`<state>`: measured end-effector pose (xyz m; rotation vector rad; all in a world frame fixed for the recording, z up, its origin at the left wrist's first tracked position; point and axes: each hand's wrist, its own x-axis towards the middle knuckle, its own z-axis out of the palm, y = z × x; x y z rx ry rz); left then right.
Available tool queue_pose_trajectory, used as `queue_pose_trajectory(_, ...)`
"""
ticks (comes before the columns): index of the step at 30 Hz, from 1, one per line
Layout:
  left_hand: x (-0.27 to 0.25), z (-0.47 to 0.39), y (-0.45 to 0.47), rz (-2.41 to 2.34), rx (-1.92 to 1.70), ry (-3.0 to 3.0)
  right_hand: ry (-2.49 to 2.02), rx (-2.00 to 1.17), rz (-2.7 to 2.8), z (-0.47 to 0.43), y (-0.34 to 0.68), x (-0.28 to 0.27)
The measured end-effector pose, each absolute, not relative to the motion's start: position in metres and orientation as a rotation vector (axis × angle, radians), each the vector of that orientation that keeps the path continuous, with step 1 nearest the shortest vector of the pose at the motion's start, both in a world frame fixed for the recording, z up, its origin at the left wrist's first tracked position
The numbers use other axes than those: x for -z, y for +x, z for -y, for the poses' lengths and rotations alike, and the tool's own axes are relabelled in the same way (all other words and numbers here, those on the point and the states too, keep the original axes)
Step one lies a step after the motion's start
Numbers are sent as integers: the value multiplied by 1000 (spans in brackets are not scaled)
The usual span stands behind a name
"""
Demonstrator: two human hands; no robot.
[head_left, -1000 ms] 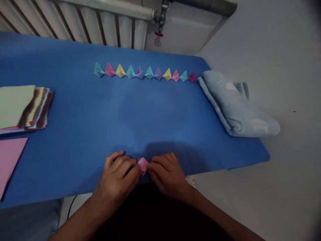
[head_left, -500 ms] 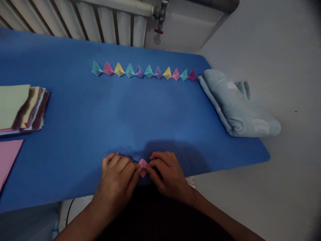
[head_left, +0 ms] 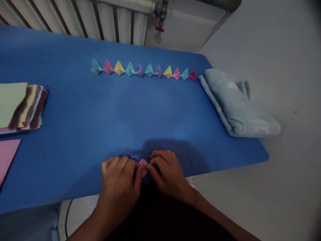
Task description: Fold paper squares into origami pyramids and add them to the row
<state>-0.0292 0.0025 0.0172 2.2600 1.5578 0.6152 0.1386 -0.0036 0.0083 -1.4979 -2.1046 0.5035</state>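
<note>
A small pink folded paper piece (head_left: 143, 167) is at the front edge of the blue table (head_left: 100, 113), between my two hands. My left hand (head_left: 119, 180) pinches its left side between thumb and forefinger. On its right side, the thumb and fingertips of my right hand (head_left: 169, 172) grip it. The fingertips cover parts of the paper's sides. Farther back stands a row of several small folded paper shapes in teal, pink, yellow and purple, among them a yellow one (head_left: 119, 68) and a magenta one (head_left: 193, 75) at the right end.
At the left lies a stack of coloured paper (head_left: 15, 105), with a pink sheet (head_left: 8, 155) in front of it. A folded light-blue blanket (head_left: 238, 107) rests on the right end of the table, beside the wall. Behind the table is a white radiator (head_left: 105, 23) with a red-handled valve (head_left: 159, 29).
My left hand has turned slightly around the pink paper, its wrist shifting right. Both hands keep their pinch. The view has shifted a little.
</note>
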Motion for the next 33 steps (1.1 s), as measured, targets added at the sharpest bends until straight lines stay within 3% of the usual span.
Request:
queue_pose_trajectory(25,-19,-3,-31,-1764,-384,2069,-1533,-476,2082,2,134,-9)
queue_pose_trajectory(29,-31,-15,-37,-1649,-235,2051,-1571,-518,2077,1,133,-14)
queue_pose_trajectory(33,-49,-41,-38,-1524,137,2047,-1626,-590,2165,-7,134,-22)
